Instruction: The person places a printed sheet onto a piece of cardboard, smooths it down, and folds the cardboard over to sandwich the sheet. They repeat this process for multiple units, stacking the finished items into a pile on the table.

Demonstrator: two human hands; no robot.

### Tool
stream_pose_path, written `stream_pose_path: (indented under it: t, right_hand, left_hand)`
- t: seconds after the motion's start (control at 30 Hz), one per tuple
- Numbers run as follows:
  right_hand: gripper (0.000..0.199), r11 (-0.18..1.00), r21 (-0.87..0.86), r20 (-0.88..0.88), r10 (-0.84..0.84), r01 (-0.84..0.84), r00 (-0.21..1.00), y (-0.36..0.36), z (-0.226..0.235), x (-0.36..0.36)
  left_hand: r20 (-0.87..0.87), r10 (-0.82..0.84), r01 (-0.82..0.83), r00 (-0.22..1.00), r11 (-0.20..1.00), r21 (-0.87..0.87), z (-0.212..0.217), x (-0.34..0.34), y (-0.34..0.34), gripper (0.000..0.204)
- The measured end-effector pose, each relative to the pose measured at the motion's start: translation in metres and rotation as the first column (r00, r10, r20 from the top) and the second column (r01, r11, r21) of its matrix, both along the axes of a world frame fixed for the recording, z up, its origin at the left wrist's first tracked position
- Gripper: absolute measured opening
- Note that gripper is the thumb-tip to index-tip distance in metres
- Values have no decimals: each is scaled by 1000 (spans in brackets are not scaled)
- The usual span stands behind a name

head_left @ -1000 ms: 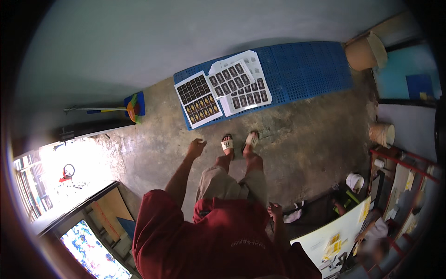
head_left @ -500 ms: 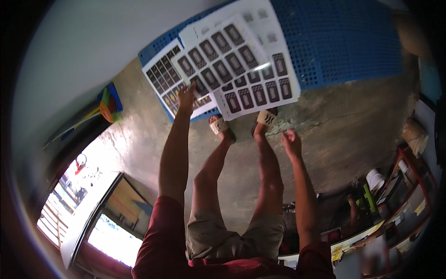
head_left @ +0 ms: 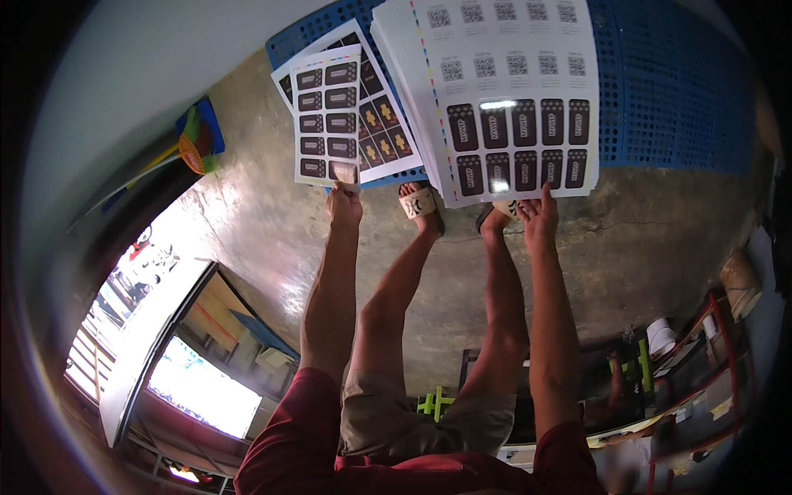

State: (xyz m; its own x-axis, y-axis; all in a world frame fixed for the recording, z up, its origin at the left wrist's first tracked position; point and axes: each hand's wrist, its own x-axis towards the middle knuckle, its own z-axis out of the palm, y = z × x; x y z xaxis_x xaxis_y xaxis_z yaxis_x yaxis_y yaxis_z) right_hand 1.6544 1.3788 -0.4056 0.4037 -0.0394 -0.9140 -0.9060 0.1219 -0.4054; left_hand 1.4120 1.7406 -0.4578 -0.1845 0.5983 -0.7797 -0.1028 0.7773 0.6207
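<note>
My left hand (head_left: 344, 202) is closed on the lower edge of a printed sheet (head_left: 318, 111) with two columns of dark rounded labels. It overlaps another sheet (head_left: 384, 136) bearing dark squares with gold figures. To the right lies a thick stack of white printed sheets (head_left: 516, 87), with square codes above and dark rounded labels below. At the stack's near edge, my right hand (head_left: 539, 219) has its fingers on the top sheet; they look pinched there, though the thumb's grip is partly hidden.
A blue perforated surface (head_left: 668, 91) lies under the papers and stretches right. My sandalled feet (head_left: 421, 204) stand on the concrete floor (head_left: 635, 239) at its near edge. Far left are an orange net-like object (head_left: 195, 154) and a blue one. Shelving with a red frame (head_left: 726, 346) stands at lower right.
The left hand's sheet has moved left off the stack and turned more upright. My right hand has risen from beside the stack to its near edge. The view has shifted.
</note>
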Motion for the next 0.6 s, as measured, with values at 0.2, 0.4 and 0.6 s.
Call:
stream_pose_path:
  t: [0.2, 0.4, 0.6]
  right_hand:
    - [55, 985, 48, -36, -165, 167, 986, 35, 1, 17]
    - [96, 820, -566, 258, 76, 87, 963, -4, 1, 43]
    - [78, 530, -664, 289, 832, -527, 473, -44, 9, 125]
  left_hand:
    - [-14, 57, -58, 998, 995, -79, -30, 7, 14, 24]
    - [-464, -548, 431, 696, 836, -340, 1, 47, -9, 50]
    - [12, -880, 880, 475, 475, -10, 59, 116, -115, 88]
